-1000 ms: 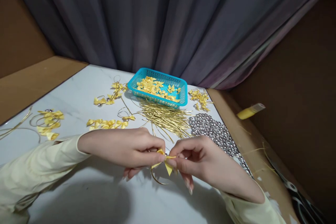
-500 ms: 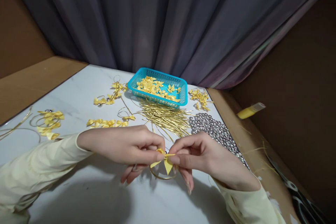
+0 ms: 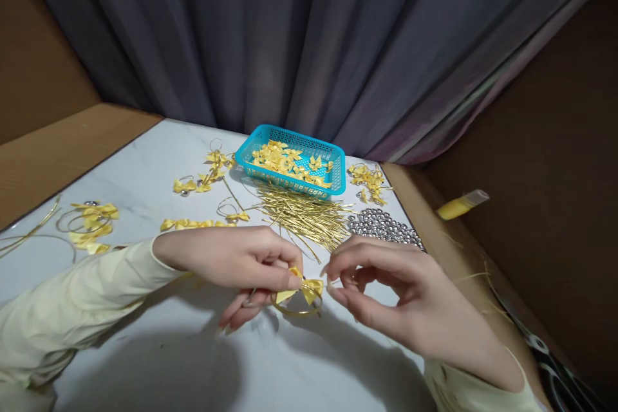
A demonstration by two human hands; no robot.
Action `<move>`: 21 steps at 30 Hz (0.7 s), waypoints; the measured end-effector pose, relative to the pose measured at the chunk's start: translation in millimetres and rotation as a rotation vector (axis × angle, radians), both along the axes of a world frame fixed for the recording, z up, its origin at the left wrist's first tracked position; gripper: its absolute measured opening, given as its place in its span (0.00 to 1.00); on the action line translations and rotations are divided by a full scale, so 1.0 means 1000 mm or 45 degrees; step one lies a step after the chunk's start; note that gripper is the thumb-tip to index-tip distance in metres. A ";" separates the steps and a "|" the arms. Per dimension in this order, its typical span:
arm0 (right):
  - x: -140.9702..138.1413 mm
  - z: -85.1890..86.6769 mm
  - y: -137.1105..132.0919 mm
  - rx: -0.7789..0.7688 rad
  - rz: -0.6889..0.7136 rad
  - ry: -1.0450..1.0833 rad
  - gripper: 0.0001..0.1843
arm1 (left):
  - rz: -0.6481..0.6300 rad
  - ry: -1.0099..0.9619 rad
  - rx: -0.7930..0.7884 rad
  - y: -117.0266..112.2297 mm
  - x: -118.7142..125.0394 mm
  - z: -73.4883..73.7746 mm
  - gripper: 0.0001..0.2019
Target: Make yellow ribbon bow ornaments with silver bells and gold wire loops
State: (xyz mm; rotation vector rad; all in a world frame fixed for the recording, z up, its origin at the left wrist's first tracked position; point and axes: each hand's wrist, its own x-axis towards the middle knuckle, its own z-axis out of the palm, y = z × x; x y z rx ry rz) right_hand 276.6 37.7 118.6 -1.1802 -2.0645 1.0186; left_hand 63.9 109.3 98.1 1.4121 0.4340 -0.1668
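Between thumb and fingers, my left hand (image 3: 251, 264) pinches a yellow ribbon bow (image 3: 313, 291) with a gold cord loop (image 3: 298, 314) hanging below it. The left side of the bow is partly hidden by those fingers. My right hand (image 3: 391, 296) hovers just right of the bow, apart from it. Its fingers are curved, with a small gap between thumb and forefinger and nothing visible in them. Beyond the hands lies a pile of gold cords (image 3: 304, 212), and behind the right hand spread many silver bells or beads (image 3: 383, 224).
A blue basket (image 3: 339, 170) with yellow bows stands at the back. Bows with loops lie in groups at left (image 3: 91, 225), back left (image 3: 212, 170) and back right (image 3: 369, 180). Scissors (image 3: 541, 347) and a yellow-filled tube (image 3: 456, 206) are on the right. A curtain (image 3: 270, 38) hangs behind.
My right hand has let go of the bow's right side and moved a little to the right. My left hand still holds the bow, whose right loop now shows spread out.
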 end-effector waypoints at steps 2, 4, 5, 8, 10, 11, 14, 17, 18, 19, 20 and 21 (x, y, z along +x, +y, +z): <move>-0.001 -0.001 -0.006 0.149 0.062 -0.042 0.07 | -0.004 -0.003 -0.025 0.000 0.000 -0.001 0.11; -0.002 -0.004 -0.009 0.237 0.095 -0.092 0.07 | -0.014 -0.006 -0.043 0.001 0.000 -0.001 0.11; -0.003 -0.006 -0.010 0.267 0.105 -0.110 0.08 | -0.019 -0.009 -0.046 0.001 0.000 -0.001 0.11; -0.006 -0.010 -0.009 0.342 0.102 -0.108 0.09 | -0.016 -0.012 -0.035 0.001 0.001 -0.001 0.11; -0.008 -0.011 -0.009 0.367 0.090 -0.104 0.09 | -0.013 -0.007 -0.028 0.000 0.001 -0.001 0.11; -0.008 -0.011 -0.009 0.376 0.091 -0.107 0.09 | -0.014 -0.005 -0.032 0.000 0.001 -0.001 0.11; -0.008 -0.011 -0.010 0.414 0.116 -0.119 0.09 | -0.018 -0.003 -0.063 0.001 0.000 -0.002 0.10; -0.008 -0.011 -0.011 0.452 0.124 -0.150 0.09 | -0.019 0.002 -0.114 0.001 0.000 -0.002 0.11; -0.008 -0.011 -0.011 0.461 0.125 -0.165 0.09 | -0.016 0.007 -0.131 0.001 0.000 -0.002 0.11; -0.008 -0.012 -0.011 0.467 0.127 -0.181 0.09 | -0.009 0.014 -0.145 0.001 0.000 -0.003 0.11; -0.008 -0.012 -0.011 0.474 0.132 -0.192 0.09 | 0.000 0.023 -0.158 0.001 0.000 -0.003 0.12; -0.008 -0.013 -0.010 0.480 0.134 -0.200 0.08 | 0.013 0.032 -0.164 0.001 0.000 -0.003 0.12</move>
